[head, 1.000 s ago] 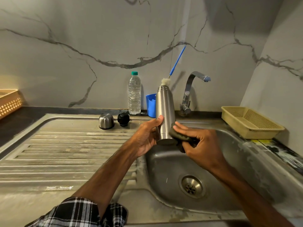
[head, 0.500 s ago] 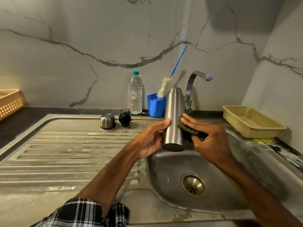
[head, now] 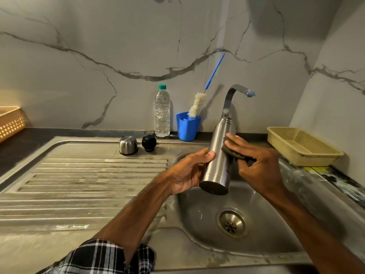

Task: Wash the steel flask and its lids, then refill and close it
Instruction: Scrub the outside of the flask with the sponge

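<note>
Left hand (head: 187,175) grips the tilted steel flask (head: 218,155) above the sink (head: 276,244), right hand (head: 256,161) presses a scrubber (head: 232,152) against it; a wet, one-handed hold risks dropping it.

Dim, warm light; a soft shadow darkens the wall (head: 286,26) top right, edges bow outward, focus stays sharp.

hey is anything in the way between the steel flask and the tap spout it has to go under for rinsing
Nothing visible blocks it. The steel flask, held by the left hand over the sink basin, sits just below and left of the curved tap spout.
</note>
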Motion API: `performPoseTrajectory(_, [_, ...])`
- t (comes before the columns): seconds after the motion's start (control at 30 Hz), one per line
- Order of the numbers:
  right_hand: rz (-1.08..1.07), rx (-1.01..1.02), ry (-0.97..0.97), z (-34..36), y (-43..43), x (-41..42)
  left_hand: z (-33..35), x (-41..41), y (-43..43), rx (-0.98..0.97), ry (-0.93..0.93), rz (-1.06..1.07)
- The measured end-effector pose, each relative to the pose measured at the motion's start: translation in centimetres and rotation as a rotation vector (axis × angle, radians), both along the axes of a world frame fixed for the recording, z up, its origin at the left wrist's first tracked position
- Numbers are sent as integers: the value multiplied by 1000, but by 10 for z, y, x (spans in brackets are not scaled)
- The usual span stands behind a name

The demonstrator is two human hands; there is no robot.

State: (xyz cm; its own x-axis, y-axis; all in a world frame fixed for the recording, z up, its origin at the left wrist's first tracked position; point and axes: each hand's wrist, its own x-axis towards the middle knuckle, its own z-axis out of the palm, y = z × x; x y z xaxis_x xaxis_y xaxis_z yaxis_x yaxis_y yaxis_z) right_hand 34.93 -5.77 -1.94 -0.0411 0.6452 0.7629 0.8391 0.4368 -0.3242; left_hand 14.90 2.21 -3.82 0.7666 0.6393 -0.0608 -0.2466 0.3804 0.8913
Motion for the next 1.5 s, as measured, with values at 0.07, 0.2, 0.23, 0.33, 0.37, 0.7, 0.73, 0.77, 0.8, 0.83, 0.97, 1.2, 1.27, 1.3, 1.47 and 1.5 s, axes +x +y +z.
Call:
performPoseTrajectory(0.07, [49,-6,-29,1,3,0,1,-5,1,-20,-4,-12])
performPoseTrajectory(0.2, [-164,11,122,5,8,17,6,-9,-7,15,54,-140])
performPoseTrajectory(0.23, [-215,5,162,6,7,21,6,-8,-9,26,71,-168])
performPoseTrajectory(0.33, [-280,-15,248,8,5,29,5,-5,-12,23,79,-219])
performPoseTrajectory(0.37, [-276,-21,248,8,5,27,4,-5,-11,18,70,-232])
performPoseTrajectory(0.7, [32,-117,41,2,0,-5,0,-4,-8,63,154,-13])
performPoseTrajectory(0.73, [75,-126,33,1,-1,-9,2,-5,-7,32,123,15])
performPoseTrajectory(0.77, [108,-126,21,0,-2,-11,3,-7,-3,20,105,44])
performPoseTrajectory(0.8, [126,-121,10,-1,-2,-13,3,-8,0,29,112,69])
performPoseTrajectory(0.83, [127,-114,7,-1,-2,-14,3,-10,1,53,137,80])
performPoseTrajectory(0.97, [-12,-37,90,5,-1,0,4,-12,-2,112,181,-21])
performPoseTrajectory(1.2, [-172,-74,248,9,0,19,8,-12,-8,114,196,-182])
performPoseTrajectory(1.27, [-144,-131,273,8,-1,14,9,-16,-5,148,174,-170])
performPoseTrajectory(1.3, [-118,-166,276,7,-3,11,8,-17,-3,154,144,-159])
performPoseTrajectory(1.47, [43,-210,169,3,-7,-13,14,-14,-1,10,-68,-22])
performPoseTrajectory(1.5, [46,-198,165,3,-7,-15,14,-13,-1,-16,-112,-5])
